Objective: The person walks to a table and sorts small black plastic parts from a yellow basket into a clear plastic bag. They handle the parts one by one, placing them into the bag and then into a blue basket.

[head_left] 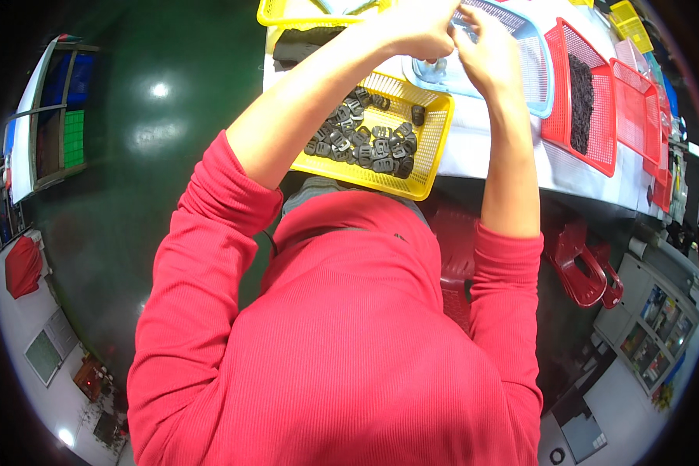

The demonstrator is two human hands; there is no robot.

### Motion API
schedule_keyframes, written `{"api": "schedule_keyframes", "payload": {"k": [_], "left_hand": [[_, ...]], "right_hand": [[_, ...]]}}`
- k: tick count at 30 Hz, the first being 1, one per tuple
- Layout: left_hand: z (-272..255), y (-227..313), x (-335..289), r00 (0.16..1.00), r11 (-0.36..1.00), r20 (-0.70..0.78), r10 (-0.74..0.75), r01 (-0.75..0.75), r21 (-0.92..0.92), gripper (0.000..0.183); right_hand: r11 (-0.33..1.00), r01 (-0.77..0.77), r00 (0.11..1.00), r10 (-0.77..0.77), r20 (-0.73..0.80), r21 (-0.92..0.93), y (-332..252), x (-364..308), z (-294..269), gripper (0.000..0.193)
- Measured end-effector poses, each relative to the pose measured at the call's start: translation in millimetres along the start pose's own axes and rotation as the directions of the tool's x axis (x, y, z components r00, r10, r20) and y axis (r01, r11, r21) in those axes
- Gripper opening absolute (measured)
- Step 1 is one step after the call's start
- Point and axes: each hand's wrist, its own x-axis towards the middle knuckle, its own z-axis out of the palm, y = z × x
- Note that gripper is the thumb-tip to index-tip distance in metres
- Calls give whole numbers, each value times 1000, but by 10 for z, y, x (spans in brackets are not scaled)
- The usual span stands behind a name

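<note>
My left hand [421,29] and my right hand [489,53] meet at the top of the head view, above a light blue basket [542,74]. The left hand's fingers are closed and partly cut off by the upper edge. On the right hand, thumb and fingers curl toward the left one in a pinch. Whatever lies between them is too small and overexposed to make out. A yellow basket [435,167] below my left forearm holds many small black plastic buckles [363,140]. Beside the hands, something small and bluish [435,67] sits at the blue basket's near corner.
Right of the blue basket stands a red basket [555,116] of black strips [580,101], then another red basket [637,109]. A second yellow basket [287,14] and a black bundle [299,48] lie at the far left of the white table [478,155]. Red chairs [575,264] stand below.
</note>
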Motion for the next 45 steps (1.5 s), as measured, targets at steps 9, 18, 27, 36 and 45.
{"api": "schedule_keyframes", "payload": {"k": [9,18,27,36,45], "left_hand": [[-283,-88,20,977,984,162,-139,154,-86,22],[-49,-204,-17,961,964,-188,204,-231,-134,20],[-45,-285,-45,985,979,70,158,-148,-138,17],[43,-352,1,967,966,-83,241,-247,-79,17],[-49,-341,31,984,988,120,134,-122,-98,16]], "right_hand": [[983,-46,805,141,576,-177,0,-1452,571,42],[927,-11,808,230,542,-376,97,-1847,1079,38],[452,-866,416,411,811,215,228,-1529,970,19],[71,-923,379,354,855,379,272,-1481,990,14],[-88,-792,569,253,783,604,283,-1451,905,26]]}}
